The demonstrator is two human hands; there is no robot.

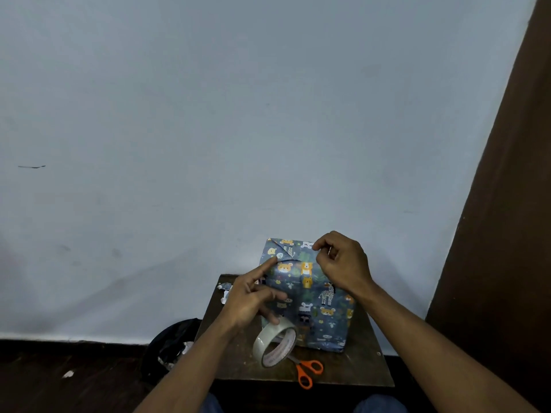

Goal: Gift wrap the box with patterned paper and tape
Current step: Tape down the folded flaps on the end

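The box (310, 296), covered in blue paper printed with cartoon animals, stands on a small dark wooden table (351, 371). My left hand (253, 299) presses its straight index finger on the folded flap at the box's upper left, while its lower fingers hook the roll of clear tape (275, 342), which hangs in front of the box. My right hand (343, 263) pinches something small and thin at the box's top right corner; it looks like a tape end, but I cannot tell.
Orange-handled scissors (307, 372) lie on the table's front edge below the tape roll. Paper scraps (225, 290) sit at the table's back left. A black bag (171, 347) lies on the dark floor to the left. A pale wall stands close behind.
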